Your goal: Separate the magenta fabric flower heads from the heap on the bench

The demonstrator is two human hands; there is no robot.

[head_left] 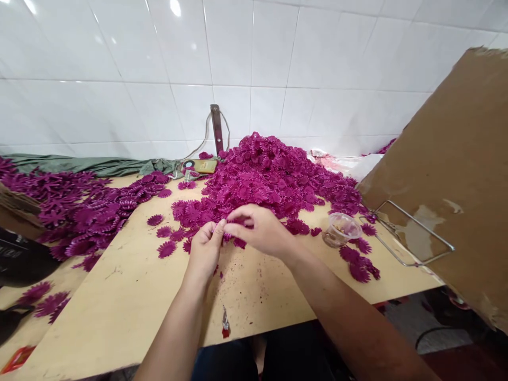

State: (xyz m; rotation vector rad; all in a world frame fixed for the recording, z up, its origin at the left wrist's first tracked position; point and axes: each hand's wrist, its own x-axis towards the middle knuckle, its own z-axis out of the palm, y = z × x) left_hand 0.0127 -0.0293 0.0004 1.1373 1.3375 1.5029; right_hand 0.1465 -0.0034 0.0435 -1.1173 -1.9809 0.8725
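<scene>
Over the front edge of a heap of magenta flower-shaped pieces (pixel 265 169), my two hands meet at their fingertips. My left hand (pixel 205 246) is closed in a pinch, thumb up against the forefinger. Close against it, my right hand (pixel 256 230) has thumb and forefinger brought together at the same spot. Whatever lies between the fingertips is too small or hidden to make out. Several loose magenta pieces (pixel 166 248) lie just left of my left hand. To the right stands a clear plastic cup (pixel 342 231) with small yellowish bits inside.
A small metal tool with a red end (pixel 226 324) lies near the front edge of the wooden board (pixel 159 307). A large cardboard sheet (pixel 444 174) leans at right beside a wire stand (pixel 420 259). More magenta pieces (pixel 99 211) spread leftward, near a black container (pixel 24 259).
</scene>
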